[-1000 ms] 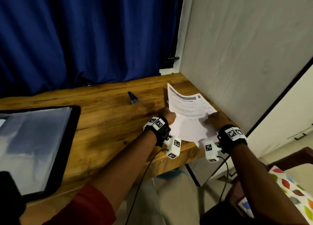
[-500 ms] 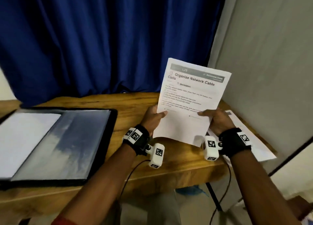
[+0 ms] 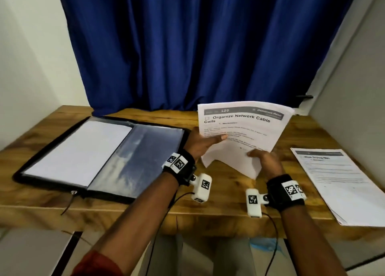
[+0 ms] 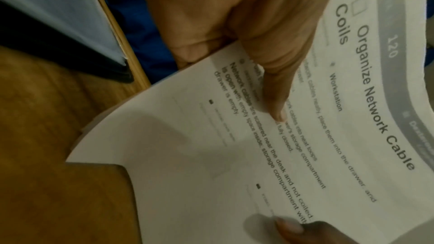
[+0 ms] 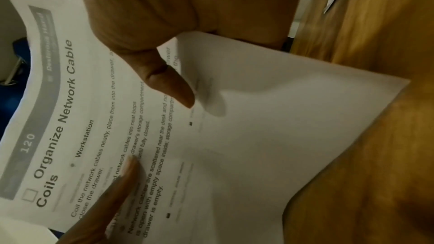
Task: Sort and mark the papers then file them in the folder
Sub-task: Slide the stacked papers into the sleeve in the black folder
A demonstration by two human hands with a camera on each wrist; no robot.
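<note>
I hold the sheaf of papers (image 3: pixel 243 134) up off the bench (image 3: pixel 229 192), tilted toward me, top page headed "Organize Network Cable Coils". My left hand (image 3: pixel 200 144) pinches its left edge, thumb on the print and fingers (image 4: pixel 185 51) behind; my right hand (image 3: pixel 265 161) pinches the lower right the same way. The sheets are light and limp (they already bow between my grips), so I judge they will sag or fan apart unless I keep hold at two edges. The open folder (image 3: pixel 100 157) lies to the left, another stack (image 3: pixel 341 182) lies to the right.
</note>
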